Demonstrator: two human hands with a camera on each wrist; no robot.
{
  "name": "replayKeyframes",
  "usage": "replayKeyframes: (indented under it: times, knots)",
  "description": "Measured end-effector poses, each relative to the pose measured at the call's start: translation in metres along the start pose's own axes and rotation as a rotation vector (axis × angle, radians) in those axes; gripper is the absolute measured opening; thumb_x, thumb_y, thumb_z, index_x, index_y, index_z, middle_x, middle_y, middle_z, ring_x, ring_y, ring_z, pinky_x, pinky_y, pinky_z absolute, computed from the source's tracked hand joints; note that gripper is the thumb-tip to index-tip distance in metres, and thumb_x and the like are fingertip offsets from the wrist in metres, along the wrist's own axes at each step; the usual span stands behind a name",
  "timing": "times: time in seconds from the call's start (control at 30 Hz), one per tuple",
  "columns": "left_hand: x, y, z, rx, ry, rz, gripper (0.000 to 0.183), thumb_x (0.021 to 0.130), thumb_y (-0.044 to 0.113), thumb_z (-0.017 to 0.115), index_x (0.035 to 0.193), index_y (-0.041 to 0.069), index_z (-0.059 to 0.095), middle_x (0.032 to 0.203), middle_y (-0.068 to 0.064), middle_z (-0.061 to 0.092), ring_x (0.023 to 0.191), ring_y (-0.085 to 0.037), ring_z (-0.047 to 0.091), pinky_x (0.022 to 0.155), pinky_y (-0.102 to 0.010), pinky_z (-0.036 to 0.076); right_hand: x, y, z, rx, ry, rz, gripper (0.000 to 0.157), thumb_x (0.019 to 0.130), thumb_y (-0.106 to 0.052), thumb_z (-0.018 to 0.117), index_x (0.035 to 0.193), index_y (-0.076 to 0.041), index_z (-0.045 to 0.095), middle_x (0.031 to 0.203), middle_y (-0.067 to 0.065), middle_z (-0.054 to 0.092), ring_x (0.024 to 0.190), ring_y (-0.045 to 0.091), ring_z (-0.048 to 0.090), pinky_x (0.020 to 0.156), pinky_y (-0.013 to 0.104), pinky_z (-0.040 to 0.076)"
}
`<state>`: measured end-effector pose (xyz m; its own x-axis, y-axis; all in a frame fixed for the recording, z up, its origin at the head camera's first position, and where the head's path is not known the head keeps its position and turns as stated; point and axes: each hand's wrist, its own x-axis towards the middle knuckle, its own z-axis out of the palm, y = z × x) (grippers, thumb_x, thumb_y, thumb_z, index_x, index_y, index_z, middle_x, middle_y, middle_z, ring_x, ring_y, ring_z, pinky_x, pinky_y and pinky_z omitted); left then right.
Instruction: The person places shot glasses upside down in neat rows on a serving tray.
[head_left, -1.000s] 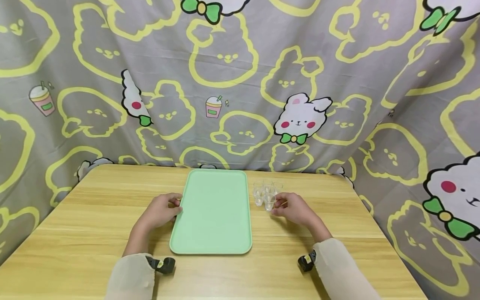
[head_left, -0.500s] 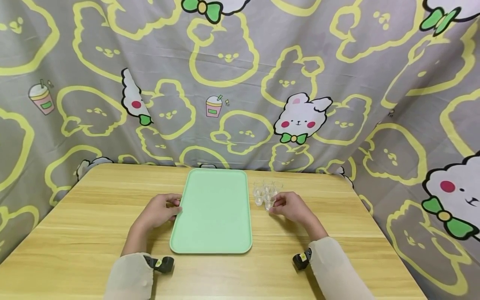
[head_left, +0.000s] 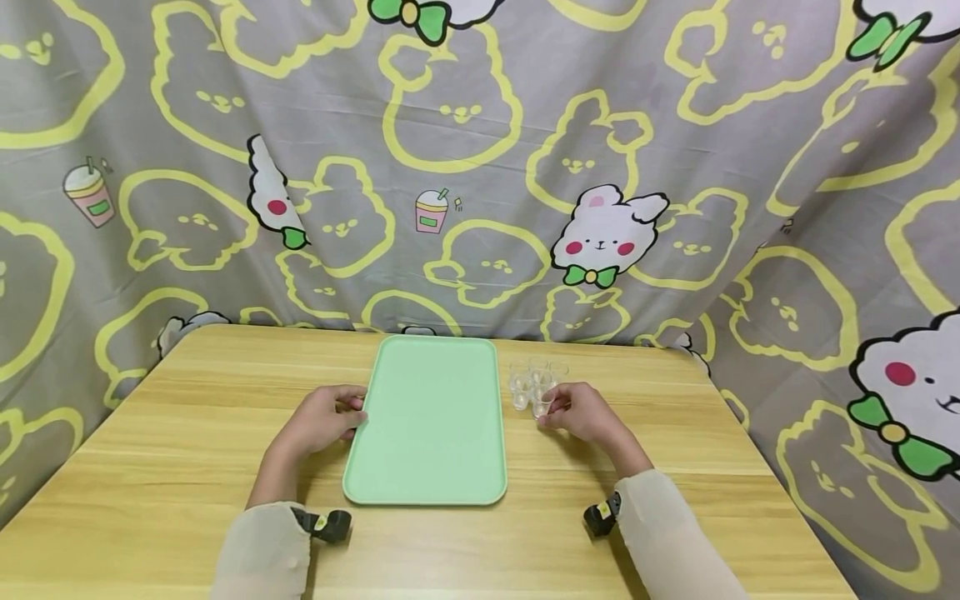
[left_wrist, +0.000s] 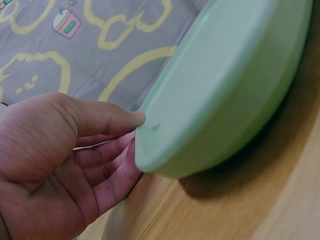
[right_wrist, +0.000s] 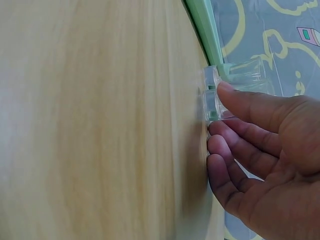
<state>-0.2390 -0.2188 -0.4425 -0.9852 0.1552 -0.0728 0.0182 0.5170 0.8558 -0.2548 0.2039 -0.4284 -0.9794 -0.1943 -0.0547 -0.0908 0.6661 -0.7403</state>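
Note:
A light green rectangular tray point(head_left: 427, 433) lies on the table, long side running away from me. At its left edge my left hand point(head_left: 321, 417) pinches the rim; in the left wrist view the thumb point(left_wrist: 127, 120) presses on top and the fingers curl beneath. To the tray's right stand several small clear shot glasses point(head_left: 537, 375) in a tight cluster. My right hand point(head_left: 591, 414) holds the nearest shot glass point(head_left: 540, 407) between thumb and fingers. In the right wrist view that shot glass point(right_wrist: 212, 106) has its base close to the tabletop, its far side hidden by the fingers.
The wood-grain table point(head_left: 442, 554) reaches back to a grey patterned curtain point(head_left: 480, 150), which also covers the right side. Black wrist cameras sit on both cuffs, the left camera point(head_left: 330, 526) and the right camera point(head_left: 600, 518).
My right hand and forearm have shifted slightly left, toward the cluster, still holding the shot glass. The left hand keeps its grip on the tray. The head view has moved a little.

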Motion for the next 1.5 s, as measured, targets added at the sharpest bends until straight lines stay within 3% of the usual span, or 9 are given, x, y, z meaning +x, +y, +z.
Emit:
replayKeyframes:
  times: [0.77, 1.1, 1.5]
  knots:
    - [0.0, 0.0, -0.001, -0.021, -0.002, -0.006, 0.044, 0.097, 0.002, 0.065, 0.139, -0.008, 0.057, 0.115, -0.018, 0.063, 0.096, -0.023, 0.064, 0.075, -0.035, 0.062, 0.0, 0.004, 0.001, -0.036, 0.034, -0.013, 0.029, 0.084, -0.011, 0.085, 0.108, 0.0, 0.073, 0.086, 0.005, 0.065, 0.078, 0.018, 0.058, 0.061, 0.028, 0.049]
    - [0.001, -0.002, -0.002, -0.018, 0.004, -0.011, 0.044, 0.096, 0.002, 0.067, 0.138, -0.007, 0.058, 0.114, -0.017, 0.063, 0.091, -0.021, 0.064, 0.074, -0.034, 0.062, -0.008, 0.006, -0.011, -0.083, 0.002, -0.118, 0.019, 0.086, -0.014, 0.083, 0.1, -0.005, 0.073, 0.089, 0.003, 0.067, 0.086, 0.019, 0.066, 0.079, 0.037, 0.056]
    - [0.002, -0.003, -0.001, -0.034, 0.004, -0.026, 0.044, 0.096, 0.001, 0.067, 0.138, -0.007, 0.058, 0.114, -0.017, 0.063, 0.09, -0.021, 0.064, 0.074, -0.034, 0.061, -0.013, -0.004, -0.029, -0.093, -0.009, -0.164, 0.024, 0.091, -0.016, 0.079, 0.108, -0.002, 0.072, 0.097, 0.005, 0.071, 0.091, 0.02, 0.068, 0.085, 0.041, 0.058]
